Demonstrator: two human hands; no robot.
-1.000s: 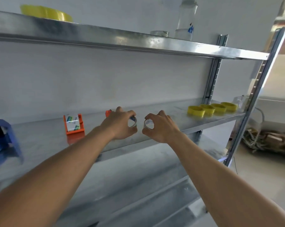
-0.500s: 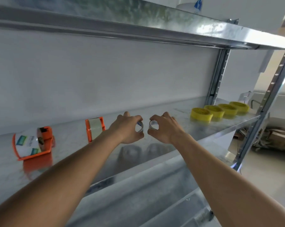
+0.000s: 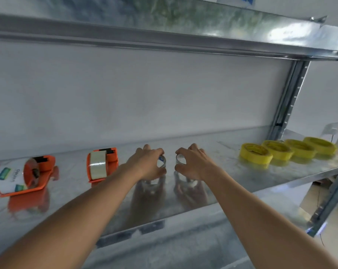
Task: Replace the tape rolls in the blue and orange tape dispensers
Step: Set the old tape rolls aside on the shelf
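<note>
On the metal shelf [image 3: 242,177], each grip clamps a small tape roll: left hand [image 3: 146,164], right hand [image 3: 193,165]; two orange dispensers [image 3: 103,165] holding tape sit at nine o'clock.

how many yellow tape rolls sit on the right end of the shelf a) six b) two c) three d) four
d) four: the yellow tape rolls lie flat in one row on the metal shelf, to the right of both hands.
</note>
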